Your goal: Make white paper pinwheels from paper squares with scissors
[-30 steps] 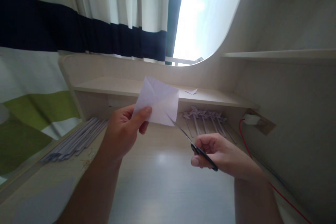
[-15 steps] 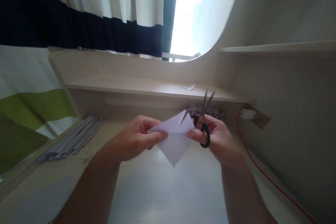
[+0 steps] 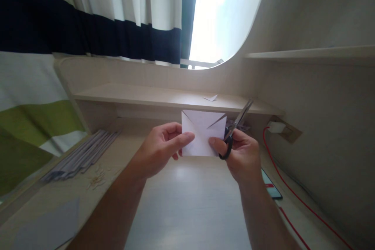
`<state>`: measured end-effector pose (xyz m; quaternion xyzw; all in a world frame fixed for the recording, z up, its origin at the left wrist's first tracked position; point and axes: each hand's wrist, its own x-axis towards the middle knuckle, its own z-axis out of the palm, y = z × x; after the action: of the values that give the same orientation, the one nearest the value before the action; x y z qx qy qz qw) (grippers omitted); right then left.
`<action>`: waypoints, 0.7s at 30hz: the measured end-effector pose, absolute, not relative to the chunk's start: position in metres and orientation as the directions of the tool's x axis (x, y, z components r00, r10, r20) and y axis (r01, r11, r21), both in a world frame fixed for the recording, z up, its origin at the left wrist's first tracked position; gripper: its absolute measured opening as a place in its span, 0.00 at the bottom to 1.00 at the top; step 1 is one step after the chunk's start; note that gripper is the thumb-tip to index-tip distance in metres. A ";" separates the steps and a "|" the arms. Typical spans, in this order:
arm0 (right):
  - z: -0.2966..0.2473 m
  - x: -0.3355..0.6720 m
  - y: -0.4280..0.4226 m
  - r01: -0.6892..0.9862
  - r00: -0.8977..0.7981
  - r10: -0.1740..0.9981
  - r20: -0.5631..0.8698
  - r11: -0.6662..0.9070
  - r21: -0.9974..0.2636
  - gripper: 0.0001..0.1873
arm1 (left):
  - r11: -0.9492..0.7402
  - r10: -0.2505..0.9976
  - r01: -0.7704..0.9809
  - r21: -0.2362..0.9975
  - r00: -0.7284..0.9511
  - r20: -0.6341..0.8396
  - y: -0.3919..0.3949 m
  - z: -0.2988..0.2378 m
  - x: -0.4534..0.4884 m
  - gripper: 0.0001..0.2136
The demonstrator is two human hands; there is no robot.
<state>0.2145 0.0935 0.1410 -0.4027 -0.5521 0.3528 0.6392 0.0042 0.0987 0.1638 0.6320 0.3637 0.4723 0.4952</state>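
Note:
A square piece of white paper (image 3: 202, 134) is held up in front of me, with a slit running in from its top right corner and a cut or crease at its top left. My left hand (image 3: 164, 146) pinches its left edge, thumb in front and fingers behind. On the right edge, the thumb of my right hand (image 3: 241, 154) presses against the paper. That same hand also carries scissors (image 3: 240, 115) with black handles, their blades pointing up and to the right, nearly closed.
Rolled paper sticks (image 3: 84, 154) lie at the left, near small pale scraps (image 3: 98, 177) and a paper sheet (image 3: 49, 226). Folded paper pieces (image 3: 244, 127) sit behind my right hand. A paper scrap (image 3: 211, 98) rests on the shelf (image 3: 146, 94). A phone (image 3: 272, 187) and red cable (image 3: 287, 185) are at right.
The paper has turned from a diamond to a squared position and looks opened flat. The scissors have tilted rightward and their blades have drawn closer together. The phone has come into view.

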 end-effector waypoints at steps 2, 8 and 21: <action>0.140 0.214 0.093 -0.021 0.158 0.888 0.432 0.441 -0.897 0.13 | -0.245 0.913 0.005 0.969 0.337 0.230 0.096 0.164 0.005 0.15; 0.135 0.216 0.096 -0.213 0.031 0.938 0.345 0.344 -0.915 0.14 | -0.294 0.916 0.003 0.956 0.285 0.281 0.093 0.164 0.005 0.12; 0.132 0.207 0.096 -0.281 0.026 0.922 0.387 0.379 -0.882 0.12 | -0.336 0.915 0.021 0.942 0.243 0.321 0.087 0.163 0.008 0.15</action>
<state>0.2074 0.0957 0.1319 -0.3075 -0.5205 0.4650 0.6468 0.0078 0.0873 0.1633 0.6480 0.3614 0.4979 0.4490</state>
